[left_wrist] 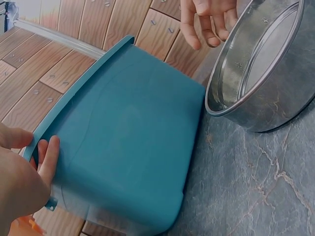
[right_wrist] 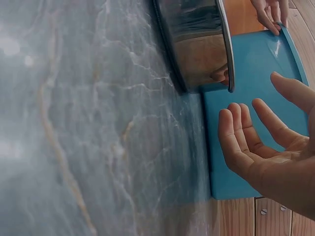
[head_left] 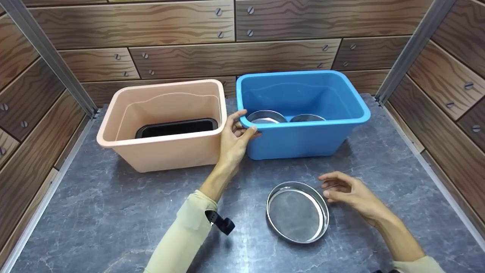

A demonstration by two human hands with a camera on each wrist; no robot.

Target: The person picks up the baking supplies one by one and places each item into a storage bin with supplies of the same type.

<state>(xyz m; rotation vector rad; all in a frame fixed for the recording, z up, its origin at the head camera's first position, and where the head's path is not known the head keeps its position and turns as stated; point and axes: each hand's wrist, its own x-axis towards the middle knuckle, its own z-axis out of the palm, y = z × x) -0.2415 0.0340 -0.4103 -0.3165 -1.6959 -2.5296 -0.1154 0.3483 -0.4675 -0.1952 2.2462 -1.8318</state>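
My left hand (head_left: 233, 142) grips the rim of a blue plastic bin (head_left: 299, 140) at its front left corner, thumb and fingers on either side of the rim in the left wrist view. Two round metal pieces stand inside the bin, one a shallow ring-walled pan (head_left: 266, 117), partly hidden by the front wall. On the table in front lies a round metal sieve (head_left: 296, 214) with a grey, mesh-like bottom. Just right of it hovers my right hand (head_left: 350, 191), fingers loosely bent and holding nothing; a small gap separates it from the sieve's rim.
A peach-coloured bin (head_left: 174, 151) stands left of the blue one, with a black rectangular tray (head_left: 178, 128) inside. Wood-patterned walls (head_left: 182, 22) enclose the grey marbled table (head_left: 125, 220) at the back and sides. A small black device (head_left: 220, 222) sits on the left sleeve.
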